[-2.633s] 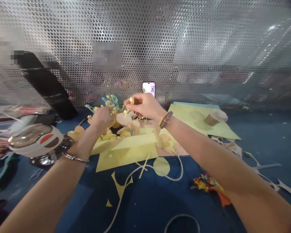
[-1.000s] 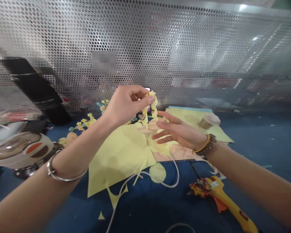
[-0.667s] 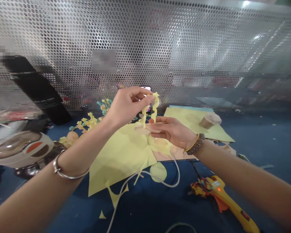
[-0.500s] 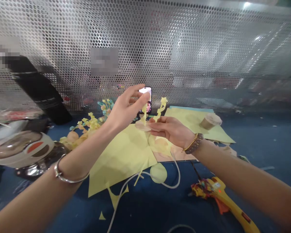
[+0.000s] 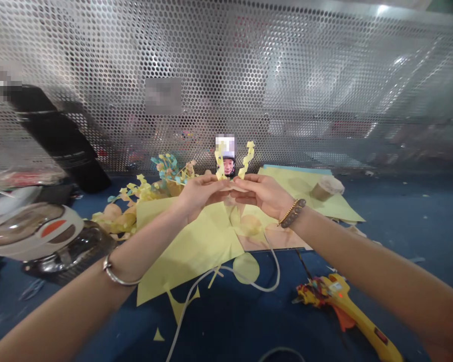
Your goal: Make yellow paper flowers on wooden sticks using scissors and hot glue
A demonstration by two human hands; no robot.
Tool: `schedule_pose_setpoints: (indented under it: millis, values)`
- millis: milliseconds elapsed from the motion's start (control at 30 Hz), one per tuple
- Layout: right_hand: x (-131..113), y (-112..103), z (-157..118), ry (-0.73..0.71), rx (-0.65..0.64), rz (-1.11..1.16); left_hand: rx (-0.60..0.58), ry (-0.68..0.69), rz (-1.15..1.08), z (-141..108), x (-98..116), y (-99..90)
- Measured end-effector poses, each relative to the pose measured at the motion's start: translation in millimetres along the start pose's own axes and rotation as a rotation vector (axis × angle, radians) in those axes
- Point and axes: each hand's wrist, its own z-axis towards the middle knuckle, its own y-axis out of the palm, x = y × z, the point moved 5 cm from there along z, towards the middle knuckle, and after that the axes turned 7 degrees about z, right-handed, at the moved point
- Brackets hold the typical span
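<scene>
Between my two hands is a small pale paper base (image 5: 234,187) with two twisted yellow paper strips standing up from it. My left hand (image 5: 201,193) pinches the base's left side, close to the left strip (image 5: 221,163). On the other side my right hand (image 5: 266,193) grips it beside the right strip (image 5: 247,158). A phone (image 5: 227,151) stands upright behind the strips. Yellow paper sheets (image 5: 189,241) lie below my hands, and a yellow paper disc (image 5: 246,268) rests nearer to me.
A yellow glue gun (image 5: 357,314) lies at the lower right. A white cable (image 5: 192,291) crosses the front. Paper flowers (image 5: 136,193), a clear-topped container (image 5: 38,229) and a black bottle (image 5: 66,138) are at the left. A roll (image 5: 326,187) sits on sheets at the right.
My left hand has come down from in front of the phone to the paper base and now pinches it. My right hand has shifted slightly up and left with the base.
</scene>
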Motion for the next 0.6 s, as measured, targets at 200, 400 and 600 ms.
schedule_pose_setpoints:
  millis: [200, 400, 600]
  values:
    - [-0.6, -11.1, 6.6, -0.014, 0.033, -0.06, 0.004, 0.02, -0.045, 10.2, -6.7, -9.1]
    - [-3.6, -15.1, 7.9, -0.053, 0.02, -0.073, 0.035, 0.022, -0.009, 8.4, -1.5, -12.4]
    - [-8.7, -15.9, 5.4, -0.093, 0.01, -0.072, 0.1, 0.026, 0.014, 9.3, 3.7, -16.7]
